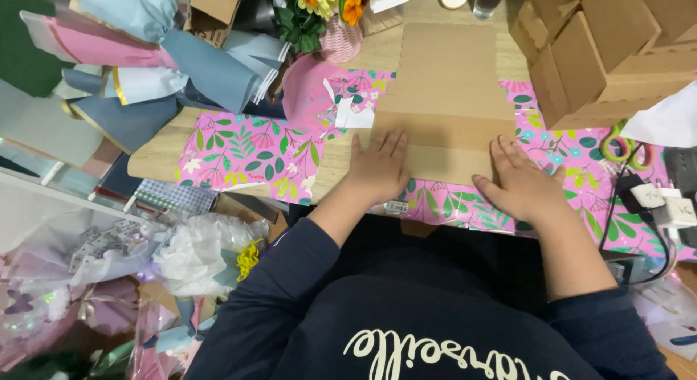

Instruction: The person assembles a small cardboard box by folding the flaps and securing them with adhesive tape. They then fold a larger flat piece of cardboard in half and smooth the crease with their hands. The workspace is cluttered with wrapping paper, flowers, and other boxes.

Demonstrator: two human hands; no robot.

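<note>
Cardboard [446, 97] lies flat on the pink floral paper [247, 151], on the table [156, 158]. We press our left hand [377, 168] and right hand [521, 184] on its near edge, fingers spread flat, gripping nothing.

Both hands lie flat, palms down, on a flattened brown cardboard sheet [446, 104] near the front edge of the wooden table [156, 158]. The left hand [379, 168] presses its near left part; the right hand [521, 185] rests at its near right corner, partly on the pink floral wrapping paper [247, 151] spread beneath. Folded cardboard boxes [602, 46] stand at the far right corner. What seem to be green-handled scissors [623, 149] lie near the right edge.
</note>
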